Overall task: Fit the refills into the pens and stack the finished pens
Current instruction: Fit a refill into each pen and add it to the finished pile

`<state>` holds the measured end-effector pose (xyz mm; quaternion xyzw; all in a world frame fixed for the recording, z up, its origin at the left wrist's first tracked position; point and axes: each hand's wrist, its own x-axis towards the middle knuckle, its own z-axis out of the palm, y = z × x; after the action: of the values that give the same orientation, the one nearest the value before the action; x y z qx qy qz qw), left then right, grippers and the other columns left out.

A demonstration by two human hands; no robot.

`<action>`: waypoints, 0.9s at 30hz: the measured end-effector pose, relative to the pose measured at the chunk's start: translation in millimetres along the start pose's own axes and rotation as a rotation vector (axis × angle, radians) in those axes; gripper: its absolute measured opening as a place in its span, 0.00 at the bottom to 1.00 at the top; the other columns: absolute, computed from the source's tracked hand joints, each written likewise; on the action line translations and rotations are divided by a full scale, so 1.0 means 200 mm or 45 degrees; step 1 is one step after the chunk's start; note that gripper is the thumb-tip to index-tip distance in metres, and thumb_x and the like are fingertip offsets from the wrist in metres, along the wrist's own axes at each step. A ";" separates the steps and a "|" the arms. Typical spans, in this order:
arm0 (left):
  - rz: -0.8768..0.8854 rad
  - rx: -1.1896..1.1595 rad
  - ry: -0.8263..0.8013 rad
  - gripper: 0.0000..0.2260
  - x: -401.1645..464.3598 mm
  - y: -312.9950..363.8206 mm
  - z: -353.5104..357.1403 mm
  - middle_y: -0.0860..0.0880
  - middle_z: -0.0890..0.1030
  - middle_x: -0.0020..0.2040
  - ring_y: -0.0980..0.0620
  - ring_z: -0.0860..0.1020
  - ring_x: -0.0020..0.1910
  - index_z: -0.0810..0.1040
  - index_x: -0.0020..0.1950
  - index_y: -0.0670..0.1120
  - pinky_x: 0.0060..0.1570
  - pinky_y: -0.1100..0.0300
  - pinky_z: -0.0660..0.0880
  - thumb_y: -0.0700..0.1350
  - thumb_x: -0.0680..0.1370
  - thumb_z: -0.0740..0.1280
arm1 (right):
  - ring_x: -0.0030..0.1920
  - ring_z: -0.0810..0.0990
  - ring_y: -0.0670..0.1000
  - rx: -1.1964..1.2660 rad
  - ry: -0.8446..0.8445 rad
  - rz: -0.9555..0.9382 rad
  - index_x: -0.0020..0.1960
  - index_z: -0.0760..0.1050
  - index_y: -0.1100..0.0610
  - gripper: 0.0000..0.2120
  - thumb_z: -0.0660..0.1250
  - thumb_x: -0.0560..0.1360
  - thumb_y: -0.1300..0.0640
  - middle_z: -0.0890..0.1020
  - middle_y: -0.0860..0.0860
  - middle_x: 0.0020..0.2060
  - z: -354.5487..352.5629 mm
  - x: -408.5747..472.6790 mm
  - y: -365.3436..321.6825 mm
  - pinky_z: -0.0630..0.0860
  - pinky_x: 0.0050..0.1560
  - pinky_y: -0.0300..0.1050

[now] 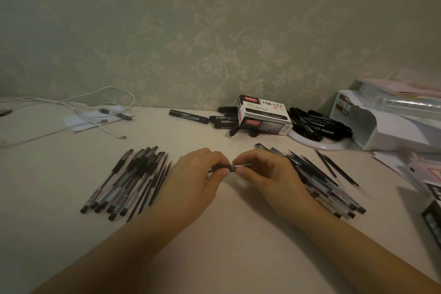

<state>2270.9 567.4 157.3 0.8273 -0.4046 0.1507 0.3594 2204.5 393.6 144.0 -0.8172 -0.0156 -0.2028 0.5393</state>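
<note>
i am holding one pen point(218, 167) just above the pale table point(226, 234), my left hand point(193, 179) curling round its barrel while my right hand point(265, 174) is pinching the thin tip end between thumb and fingertips. a heap of pens point(128, 179) is lying to my left, another heap point(319, 181) to my right, with loose refills point(337, 168) beside it. a marker box point(263, 114) is sitting by the wall.

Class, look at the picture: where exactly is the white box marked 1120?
In the head view the white box sits at the back of the table, right of centre against the wall, with loose black markers on both sides.
</note>
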 end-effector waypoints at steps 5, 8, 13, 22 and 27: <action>-0.215 0.179 0.294 0.05 0.05 -0.05 -0.09 0.54 0.72 0.44 0.60 0.72 0.38 0.80 0.51 0.52 0.36 0.70 0.66 0.49 0.77 0.67 | 0.49 0.80 0.40 -0.141 0.082 0.036 0.63 0.73 0.42 0.18 0.71 0.75 0.50 0.80 0.41 0.51 0.01 0.01 0.02 0.78 0.48 0.35; -0.530 0.402 0.336 0.07 0.07 -0.19 -0.23 0.51 0.76 0.43 0.53 0.74 0.38 0.81 0.50 0.51 0.37 0.59 0.72 0.51 0.78 0.65 | 0.48 0.80 0.39 -0.153 0.115 0.060 0.61 0.75 0.44 0.14 0.70 0.77 0.52 0.80 0.41 0.49 0.00 0.01 0.02 0.77 0.47 0.33; -0.848 0.503 0.252 0.06 0.03 -0.38 -0.37 0.46 0.80 0.46 0.47 0.77 0.44 0.79 0.52 0.50 0.44 0.53 0.75 0.48 0.78 0.66 | 0.47 0.79 0.39 -0.162 0.101 0.068 0.58 0.76 0.41 0.12 0.69 0.77 0.53 0.81 0.38 0.46 0.01 0.00 0.03 0.76 0.44 0.31; -0.961 0.569 0.102 0.07 0.02 -0.43 -0.36 0.47 0.78 0.44 0.49 0.74 0.42 0.79 0.52 0.47 0.42 0.55 0.72 0.47 0.79 0.63 | 0.46 0.80 0.39 -0.188 0.118 0.060 0.55 0.77 0.40 0.10 0.69 0.77 0.52 0.80 0.36 0.46 0.02 0.00 0.05 0.74 0.42 0.30; -0.877 0.596 0.121 0.09 0.03 -0.38 -0.35 0.45 0.76 0.48 0.46 0.76 0.45 0.79 0.53 0.47 0.47 0.50 0.76 0.50 0.79 0.64 | 0.45 0.78 0.40 -0.487 0.163 -0.041 0.56 0.78 0.46 0.09 0.69 0.77 0.55 0.79 0.39 0.44 0.00 0.00 0.03 0.74 0.44 0.31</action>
<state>2336.3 645.9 173.0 0.9658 -0.0423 0.1476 0.2091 2206.0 391.6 137.7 -0.8898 0.0447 -0.2623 0.3707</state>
